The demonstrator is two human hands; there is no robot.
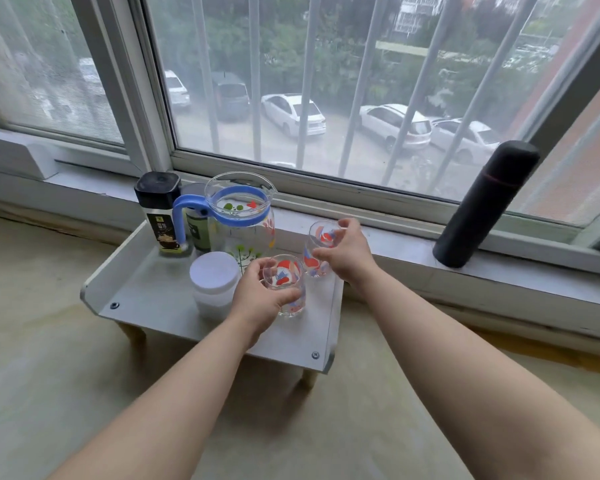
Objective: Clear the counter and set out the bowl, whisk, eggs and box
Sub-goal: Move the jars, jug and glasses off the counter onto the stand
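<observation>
Forearms reach out over the counter [42, 358] toward a low tray [142, 292]. Your left hand [257, 299] curls round the nearer glass [288, 289], which stands on the tray. Just left of that grip sits a white jar [215, 285]. Your right hand [347, 252] grips the second glass [316, 249], just beyond and right of the first. Behind both grips stand a pitcher [243, 220] and a dark bottle [160, 213]. Far right of your right hand, a black flask [485, 202] stands on the sill [406, 247].

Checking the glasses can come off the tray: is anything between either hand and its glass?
Nothing visible: the left hand grips the near glass, the right hand the far glass. The white-lidded jar stands close to the left hand.
</observation>
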